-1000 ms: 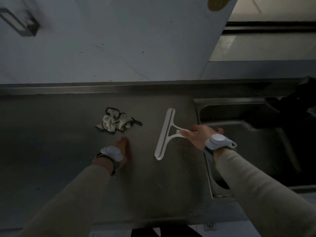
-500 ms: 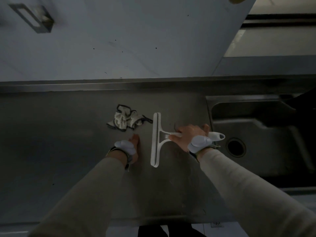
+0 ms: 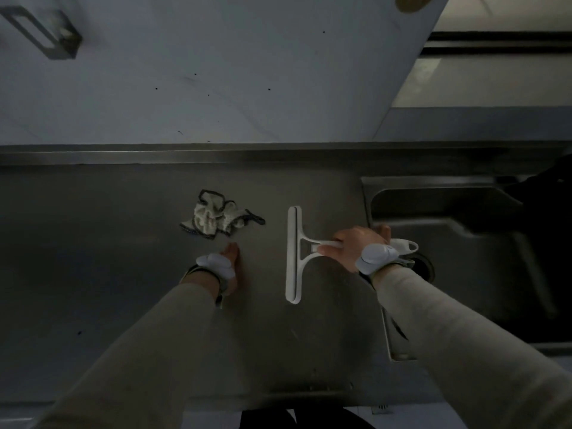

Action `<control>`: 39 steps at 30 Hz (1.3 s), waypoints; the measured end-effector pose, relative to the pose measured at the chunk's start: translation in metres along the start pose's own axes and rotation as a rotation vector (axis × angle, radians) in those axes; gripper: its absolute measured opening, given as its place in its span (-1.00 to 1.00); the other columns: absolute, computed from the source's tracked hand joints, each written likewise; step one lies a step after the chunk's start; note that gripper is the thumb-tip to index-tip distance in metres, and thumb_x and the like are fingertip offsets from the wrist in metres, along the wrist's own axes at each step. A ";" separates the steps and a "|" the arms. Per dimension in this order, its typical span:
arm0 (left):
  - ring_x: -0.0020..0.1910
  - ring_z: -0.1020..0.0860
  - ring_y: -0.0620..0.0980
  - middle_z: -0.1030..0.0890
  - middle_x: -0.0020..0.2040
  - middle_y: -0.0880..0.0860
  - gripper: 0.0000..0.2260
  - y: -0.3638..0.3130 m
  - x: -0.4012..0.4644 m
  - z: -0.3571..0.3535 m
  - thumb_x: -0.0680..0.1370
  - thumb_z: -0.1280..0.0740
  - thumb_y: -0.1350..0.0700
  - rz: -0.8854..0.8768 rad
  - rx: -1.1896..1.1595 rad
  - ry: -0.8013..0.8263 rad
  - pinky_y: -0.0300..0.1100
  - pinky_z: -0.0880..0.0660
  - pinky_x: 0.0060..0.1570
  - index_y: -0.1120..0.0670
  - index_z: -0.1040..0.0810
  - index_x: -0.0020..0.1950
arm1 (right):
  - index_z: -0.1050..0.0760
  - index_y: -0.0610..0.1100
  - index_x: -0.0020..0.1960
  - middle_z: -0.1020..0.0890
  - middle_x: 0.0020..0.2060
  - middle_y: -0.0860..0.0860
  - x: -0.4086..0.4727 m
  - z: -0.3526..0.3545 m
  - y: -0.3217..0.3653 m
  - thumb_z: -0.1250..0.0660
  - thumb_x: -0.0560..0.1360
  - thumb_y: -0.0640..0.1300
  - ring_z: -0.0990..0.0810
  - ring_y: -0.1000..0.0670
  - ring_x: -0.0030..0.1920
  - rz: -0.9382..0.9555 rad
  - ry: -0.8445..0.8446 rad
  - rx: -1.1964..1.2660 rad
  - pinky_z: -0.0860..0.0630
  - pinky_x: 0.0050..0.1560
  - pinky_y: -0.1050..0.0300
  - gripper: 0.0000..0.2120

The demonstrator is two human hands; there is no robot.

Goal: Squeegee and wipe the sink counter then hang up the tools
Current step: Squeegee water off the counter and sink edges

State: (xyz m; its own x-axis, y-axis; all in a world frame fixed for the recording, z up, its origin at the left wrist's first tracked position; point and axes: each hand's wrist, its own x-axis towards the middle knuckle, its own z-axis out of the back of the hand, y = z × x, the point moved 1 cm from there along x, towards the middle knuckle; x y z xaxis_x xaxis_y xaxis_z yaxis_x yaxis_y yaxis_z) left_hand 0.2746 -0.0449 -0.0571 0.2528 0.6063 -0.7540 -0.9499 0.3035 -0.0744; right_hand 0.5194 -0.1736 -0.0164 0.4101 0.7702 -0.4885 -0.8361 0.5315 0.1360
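A white squeegee [image 3: 293, 255] lies blade-down on the steel counter [image 3: 93, 274], its blade running front to back. My right hand [image 3: 353, 247] grips its handle, just left of the sink's edge. A crumpled pale cloth with dark trim [image 3: 213, 218] sits on the counter to the left of the blade. My left hand [image 3: 230, 264] rests on the counter just in front of the cloth, apart from it, holding nothing; its fingers are mostly hidden behind the wrist.
The sink basin [image 3: 458, 243] with its drain [image 3: 422, 267] lies to the right. A pale wall [image 3: 216, 72] rises behind the counter, with a metal bracket [image 3: 46, 32] at the upper left. A dark object [image 3: 544, 196] overhangs the sink's far right.
The squeegee has swung from a slant to straight front-to-back, and my right hand has drawn it toward the sink. The cloth and my left hand stay put.
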 end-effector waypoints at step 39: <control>0.56 0.04 0.07 0.09 0.58 0.08 -0.33 -0.013 -0.016 -0.018 0.61 -0.19 0.07 -0.062 0.016 -0.031 -0.07 0.01 0.52 0.17 0.16 0.55 | -0.54 0.09 -0.06 -0.57 -0.10 0.02 -0.028 0.030 -0.145 -0.20 0.43 0.38 -0.46 -0.05 -0.07 -0.207 0.070 -0.032 -0.25 0.15 -0.04 -0.60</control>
State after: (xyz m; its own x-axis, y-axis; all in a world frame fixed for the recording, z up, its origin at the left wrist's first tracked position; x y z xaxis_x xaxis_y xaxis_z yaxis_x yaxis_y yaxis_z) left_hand 0.2800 -0.0714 -0.0557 0.3165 0.6086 -0.7276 -0.9295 0.3522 -0.1097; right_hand 0.6397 -0.2616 0.0035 0.5485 0.6190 -0.5622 -0.7484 0.6633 0.0001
